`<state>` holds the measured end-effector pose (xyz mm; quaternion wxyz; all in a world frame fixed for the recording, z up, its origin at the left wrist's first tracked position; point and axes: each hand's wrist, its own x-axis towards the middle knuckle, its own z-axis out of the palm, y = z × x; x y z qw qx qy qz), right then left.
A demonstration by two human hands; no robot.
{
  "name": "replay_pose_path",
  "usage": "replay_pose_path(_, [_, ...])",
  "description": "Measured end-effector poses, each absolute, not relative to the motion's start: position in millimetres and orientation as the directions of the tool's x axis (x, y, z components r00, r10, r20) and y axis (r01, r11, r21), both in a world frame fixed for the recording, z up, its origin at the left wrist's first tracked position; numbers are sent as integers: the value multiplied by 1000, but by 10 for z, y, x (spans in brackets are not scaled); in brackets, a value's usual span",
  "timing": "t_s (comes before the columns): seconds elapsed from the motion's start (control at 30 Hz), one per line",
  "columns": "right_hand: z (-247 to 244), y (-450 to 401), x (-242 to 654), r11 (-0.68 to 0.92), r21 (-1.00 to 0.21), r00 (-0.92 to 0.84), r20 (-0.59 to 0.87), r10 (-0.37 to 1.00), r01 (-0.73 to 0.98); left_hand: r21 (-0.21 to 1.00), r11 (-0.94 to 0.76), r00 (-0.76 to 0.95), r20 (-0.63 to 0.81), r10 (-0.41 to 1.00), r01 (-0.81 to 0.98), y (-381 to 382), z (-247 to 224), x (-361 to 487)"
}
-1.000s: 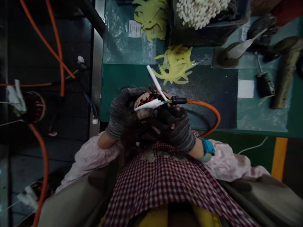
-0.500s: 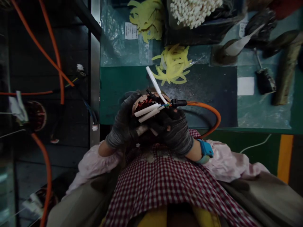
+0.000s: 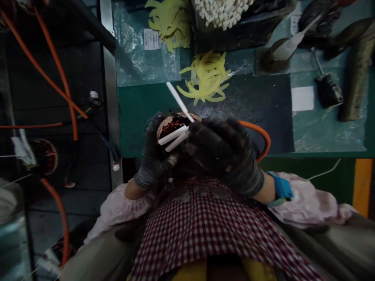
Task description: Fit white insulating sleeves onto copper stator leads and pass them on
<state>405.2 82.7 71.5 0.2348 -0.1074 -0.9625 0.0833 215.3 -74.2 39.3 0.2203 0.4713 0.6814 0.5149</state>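
My left hand (image 3: pixel 154 150), in a grey knit glove, grips the rim of a motor stator (image 3: pixel 171 128) with copper windings. Several white sleeves stick out from the stator: a long one (image 3: pixel 178 100) points away from me, and two short ones (image 3: pixel 172 138) lie side by side. My right hand (image 3: pixel 225 156), also gloved, closes over the wires beside the stator. It hides the point where the orange cable (image 3: pixel 259 134) joins them. Only the cable's curved part shows past my fingers.
A green bench mat (image 3: pixel 263 117) lies beyond my hands, with loose yellow tubing (image 3: pixel 205 80) on it. Further back are a bag of yellow tubing (image 3: pixel 166 25), a bin of white sleeves (image 3: pixel 222 9) and a glue bottle (image 3: pixel 288 47). At left, a dark belt (image 3: pixel 38 78) carries orange cables and another stator (image 3: pixel 43 156).
My right hand has moved up over the wires and now hides the black cable connector. The long white sleeve leans further left, and the whole view has shifted slightly left.
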Motion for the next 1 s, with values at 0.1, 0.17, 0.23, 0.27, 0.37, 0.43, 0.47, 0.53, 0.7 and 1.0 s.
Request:
replay_pose_path(0.1, [700, 922, 3992, 895, -280, -858, 290, 424, 347, 841, -5, -444, 290, 848, 541, -621, 400, 2265])
replay_pose_path(0.17, [657, 975, 3956, 870, -335, -849, 268, 455, 361, 772, -59, -397, 389, 831, 632, -524, 404, 2321])
replay_pose_path(0.23, [617, 1033, 3956, 859, -364, -844, 266, 466, 359, 723, -93, -353, 440, 826, 684, -447, 409, 2354])
replay_pose_path(0.27, [602, 1067, 3968, 856, -377, -846, 260, 465, 354, 713, -94, -344, 444, 828, 695, -423, 411, 2362])
replay_pose_path(0.37, [562, 1180, 4015, 845, -441, -876, 223, 428, 301, 697, -83, -340, 447, 827, 712, -407, 408, 2366])
replay_pose_path(0.43, [530, 1244, 4034, 842, -476, -892, 223, 393, 252, 702, -94, -327, 441, 836, 706, -424, 408, 2361])
replay_pose_path(0.47, [513, 1265, 4037, 843, -486, -898, 228, 376, 230, 709, -107, -315, 437, 842, 697, -433, 411, 2357])
replay_pose_path(0.53, [485, 1278, 4037, 852, -489, -901, 261, 348, 187, 728, -131, -302, 431, 850, 673, -443, 421, 2351])
replay_pose_path(0.7, [491, 1197, 4019, 855, -488, -837, 386, 389, 172, 716, -140, -295, 447, 845, 684, -444, 441, 2344])
replay_pose_path(1.0, [553, 1091, 3986, 864, -439, -811, 395, 432, 247, 694, -95, -303, 429, 851, 714, -450, 467, 2389])
